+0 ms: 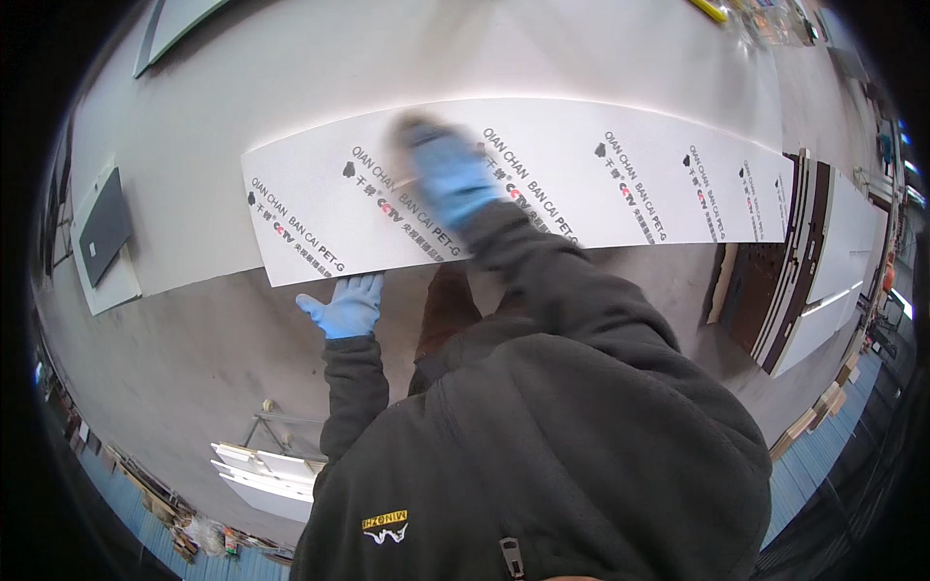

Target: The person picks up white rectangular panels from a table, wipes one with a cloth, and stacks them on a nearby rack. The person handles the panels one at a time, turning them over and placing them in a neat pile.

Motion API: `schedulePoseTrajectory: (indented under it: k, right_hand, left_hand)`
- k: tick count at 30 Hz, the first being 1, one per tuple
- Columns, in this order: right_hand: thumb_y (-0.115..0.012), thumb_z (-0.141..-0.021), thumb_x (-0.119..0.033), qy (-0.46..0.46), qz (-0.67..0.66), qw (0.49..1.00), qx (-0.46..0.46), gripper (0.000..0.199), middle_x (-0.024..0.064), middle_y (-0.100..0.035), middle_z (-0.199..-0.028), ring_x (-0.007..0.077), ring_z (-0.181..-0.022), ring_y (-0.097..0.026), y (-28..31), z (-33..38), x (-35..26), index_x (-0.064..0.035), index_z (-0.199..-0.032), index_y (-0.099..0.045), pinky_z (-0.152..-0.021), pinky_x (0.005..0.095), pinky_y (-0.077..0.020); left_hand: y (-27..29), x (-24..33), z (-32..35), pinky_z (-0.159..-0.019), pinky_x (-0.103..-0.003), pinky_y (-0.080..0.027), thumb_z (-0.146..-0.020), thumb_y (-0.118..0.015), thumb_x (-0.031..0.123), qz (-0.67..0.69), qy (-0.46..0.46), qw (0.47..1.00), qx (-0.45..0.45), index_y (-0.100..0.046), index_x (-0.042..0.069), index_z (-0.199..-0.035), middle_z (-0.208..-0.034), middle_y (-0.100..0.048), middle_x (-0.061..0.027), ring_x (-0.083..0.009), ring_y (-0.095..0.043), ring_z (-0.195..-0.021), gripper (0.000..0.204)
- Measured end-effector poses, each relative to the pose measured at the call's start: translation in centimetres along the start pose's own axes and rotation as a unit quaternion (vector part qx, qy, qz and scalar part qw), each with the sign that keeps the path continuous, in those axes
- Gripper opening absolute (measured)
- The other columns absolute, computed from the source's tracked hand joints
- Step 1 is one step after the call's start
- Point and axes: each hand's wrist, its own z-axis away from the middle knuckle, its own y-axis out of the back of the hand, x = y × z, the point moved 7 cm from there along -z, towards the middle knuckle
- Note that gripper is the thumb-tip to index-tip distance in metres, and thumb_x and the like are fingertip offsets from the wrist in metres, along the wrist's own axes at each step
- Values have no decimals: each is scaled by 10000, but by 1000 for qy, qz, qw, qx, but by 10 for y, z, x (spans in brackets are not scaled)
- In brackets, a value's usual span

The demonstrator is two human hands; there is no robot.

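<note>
A long white panel (668, 194), printed with rows of slanted lettering and small logos, lies across the table in front of me. My left hand (347, 305), in a light blue glove, rests at the panel's near edge toward its left end. The thumb stands out to the side and the fingers lie flat, with nothing in them. Over the left half of the panel is my right hand (449, 174), also gloved in blue and smeared by motion. A dark brownish thing (418, 128) shows at its fingers, too blurred to name.
The panel lies on a wide pale surface (339, 77). Several white and dark brown boards (799, 261) stand at the right. A grey panel piece (105, 229) is at the far left. Below it, white boards rest on a metal rack (266, 474). A yellow tool (710, 10) lies at the upper right.
</note>
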Motion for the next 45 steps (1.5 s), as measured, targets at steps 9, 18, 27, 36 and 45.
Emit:
schedulePoseTrajectory:
  k: [9, 18, 27, 36, 45]
  right_hand:
    - [-487, -1002, -302, -296, 474, 814, 159, 486, 232, -667, -1106, 316, -907, -674, 223, 133, 225, 37, -1350, -486, -863, 410, -549]
    - [-620, -841, -186, 96, -32, 992, 81, 354, 108, -672, -1092, 239, -1090, -624, 61, 96, -56, -33, -1158, -650, -1051, 423, -451]
    - [-587, -893, -286, -238, 166, 953, 88, 233, 200, -650, -988, 405, -913, -618, 286, 254, 245, -64, -927, -649, -833, 505, -487]
    - [-541, -1002, -388, -460, -129, 799, 364, 476, 210, -698, -986, 317, -925, -668, 394, 269, 499, 57, -1137, -641, -865, 413, -515]
    - [-654, -957, -320, -212, -105, 931, 279, 417, 129, -689, -1135, 256, -952, -660, 385, 37, 528, -68, -1287, -617, -844, 325, -524]
  left_hand:
    - [-7, -4, -4, -1221, -572, -157, -741, -573, 841, -108, -20, 994, 25, -74, 34, -1576, -1647, -113, -163, -392, -131, -1508, 1264]
    - [-4, -42, -11, -1221, -551, -151, -759, -551, 840, -192, 9, 981, 38, -108, 49, -1579, -1646, -129, -161, -379, -135, -1508, 1222]
    - [-38, -205, -4, -1194, -573, -242, -787, -675, 706, -172, 197, 965, 5, -255, 116, -1549, -1580, -261, -147, -396, -257, -1445, 1051]
    - [-58, -302, -1, -1177, -558, -271, -848, -635, 671, -194, 177, 965, 23, -341, 142, -1519, -1540, -371, -111, -346, -324, -1424, 903]
    - [-63, -326, 0, -1203, -535, -179, -851, -593, 708, -213, 91, 972, 50, -340, 140, -1527, -1554, -371, -104, -324, -305, -1444, 919]
